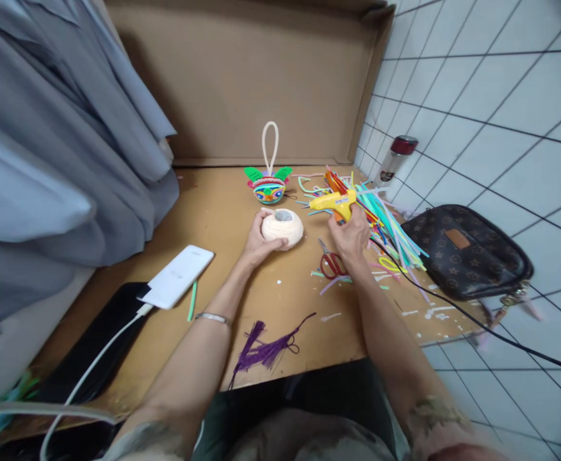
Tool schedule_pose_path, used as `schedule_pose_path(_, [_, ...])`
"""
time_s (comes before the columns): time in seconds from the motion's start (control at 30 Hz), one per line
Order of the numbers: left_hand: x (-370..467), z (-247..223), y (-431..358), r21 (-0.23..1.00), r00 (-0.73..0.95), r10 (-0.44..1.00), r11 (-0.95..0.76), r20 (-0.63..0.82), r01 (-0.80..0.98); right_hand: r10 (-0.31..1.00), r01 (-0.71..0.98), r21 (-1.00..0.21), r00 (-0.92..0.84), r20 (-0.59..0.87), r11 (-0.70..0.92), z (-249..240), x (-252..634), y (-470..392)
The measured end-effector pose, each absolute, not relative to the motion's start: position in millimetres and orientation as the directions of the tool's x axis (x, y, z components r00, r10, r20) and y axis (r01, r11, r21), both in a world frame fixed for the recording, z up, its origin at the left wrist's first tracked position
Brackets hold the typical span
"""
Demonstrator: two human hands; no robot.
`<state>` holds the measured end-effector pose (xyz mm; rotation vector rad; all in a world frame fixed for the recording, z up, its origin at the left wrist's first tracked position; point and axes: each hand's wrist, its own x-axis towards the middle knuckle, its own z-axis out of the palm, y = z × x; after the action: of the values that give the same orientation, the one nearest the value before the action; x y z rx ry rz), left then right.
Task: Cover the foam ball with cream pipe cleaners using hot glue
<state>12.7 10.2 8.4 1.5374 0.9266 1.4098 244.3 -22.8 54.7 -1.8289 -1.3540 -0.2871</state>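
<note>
My left hand (pixel 260 240) is closed around the side of a cream-coloured wrapped ball (pixel 287 235), which has a greyish round opening on top. In my right hand (pixel 351 234) is a yellow glue gun (pixel 335 202), its nozzle pointing left, past the ball's upper right. Behind the ball stands a colourful animal-head ornament (pixel 269 189) with green ears and a white loop. Red-handled scissors (pixel 331 262) lie on the table just left of my right wrist.
Many coloured pipe cleaners (pixel 386 221) are heaped at the right, by a bottle (pixel 396 157) and a brown patterned bag (pixel 470 250). Purple tassels (pixel 266 352) lie near the front edge. A white power bank (pixel 179 275) with a cable is at left. The glue gun's black cord (pixel 453 304) trails right.
</note>
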Motion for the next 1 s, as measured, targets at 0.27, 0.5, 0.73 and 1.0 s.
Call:
schedule_pose_path(0.27, [13.5, 14.2, 8.7, 0.914, 0.19, 0.894, -0.4, 0.405, -0.066, 0.583, 0.892, -0.405, 0.223, 0.781, 0.202, 56.2, 237.0, -25.5])
schedule_pose_path(0.5, [11.2, 9.5, 11.0, 0.921, 0.245, 0.889, -0.384, 0.388, -0.066, 0.575, 0.899, -0.366, 0.173, 0.8, 0.239, 56.1, 231.4, -28.7])
schedule_pose_path(0.73, [10.5, 3.6, 14.1, 0.898, 0.209, 0.876, -0.44, 0.434, -0.016, 0.569, 0.919, -0.31, 0.123, 0.813, 0.243, 53.0, 233.2, -28.6])
schedule_pose_path(1.0, [9.9, -2.4, 18.2, 0.897, 0.221, 0.871, -0.441, 0.438, -0.04, 0.588, 0.915, -0.308, 0.102, 0.802, 0.261, 53.4, 232.5, -29.8])
